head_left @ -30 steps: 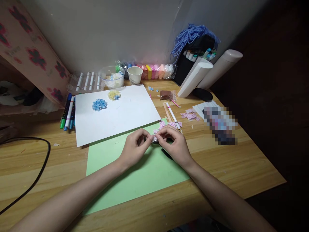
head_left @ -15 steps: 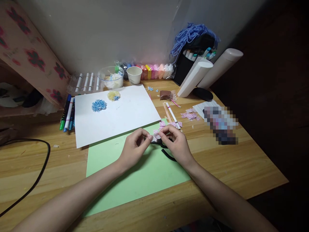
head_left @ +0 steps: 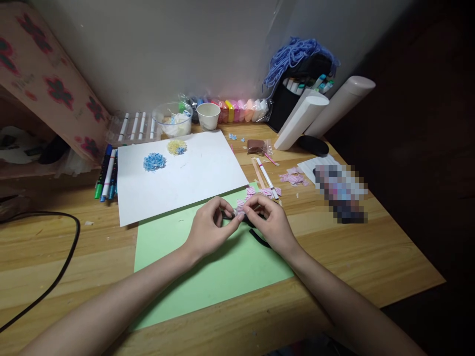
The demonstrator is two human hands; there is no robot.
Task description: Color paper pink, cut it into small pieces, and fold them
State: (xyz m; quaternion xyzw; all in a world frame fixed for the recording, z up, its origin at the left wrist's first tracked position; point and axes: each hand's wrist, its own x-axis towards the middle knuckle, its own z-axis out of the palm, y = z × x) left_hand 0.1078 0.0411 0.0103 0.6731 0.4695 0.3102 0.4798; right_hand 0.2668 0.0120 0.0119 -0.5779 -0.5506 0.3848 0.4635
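Note:
My left hand (head_left: 210,227) and my right hand (head_left: 269,222) meet over the upper edge of a green paper sheet (head_left: 208,277). Both pinch a small pink patterned paper scrap (head_left: 239,208) between thumb and fingertips. A black scissors handle (head_left: 260,238) shows under my right hand on the green sheet. More pink scraps (head_left: 276,191) lie just beyond my fingers. A white sheet (head_left: 178,173) lies farther back with a blue shredded pile (head_left: 154,161) and a yellow shredded pile (head_left: 176,146) on it.
Markers (head_left: 107,173) lie left of the white sheet. A plastic bowl (head_left: 171,118), a paper cup (head_left: 208,115) and coloured clay tubs (head_left: 237,110) line the wall. White cylinders (head_left: 302,121), a marker bag with blue yarn (head_left: 297,59) and a black cable (head_left: 55,267) also sit on the wooden desk.
My fingers have shifted slightly on the pink scrap, the hands closing a little nearer together. Nothing else on the desk has moved.

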